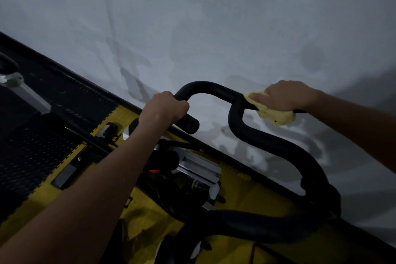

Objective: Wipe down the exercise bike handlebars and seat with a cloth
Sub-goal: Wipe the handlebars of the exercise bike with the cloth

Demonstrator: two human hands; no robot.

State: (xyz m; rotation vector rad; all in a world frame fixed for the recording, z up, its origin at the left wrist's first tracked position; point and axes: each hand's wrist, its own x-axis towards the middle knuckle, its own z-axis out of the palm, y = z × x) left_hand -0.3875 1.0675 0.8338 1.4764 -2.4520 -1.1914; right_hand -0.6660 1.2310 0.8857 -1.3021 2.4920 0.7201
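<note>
Yellow floor mat (246, 180) beneath handlebars (267, 141)

1. The floor (233, 180) is covered with yellow mats that lock together along toothed edges; it runs along the foot of a pale wall (214, 28).
2. Dark perforated mats (32, 156) lie beside the yellow ones at the left.
3. The exercise bike (192, 178) stands on the yellow part; its feet are hidden.
</note>
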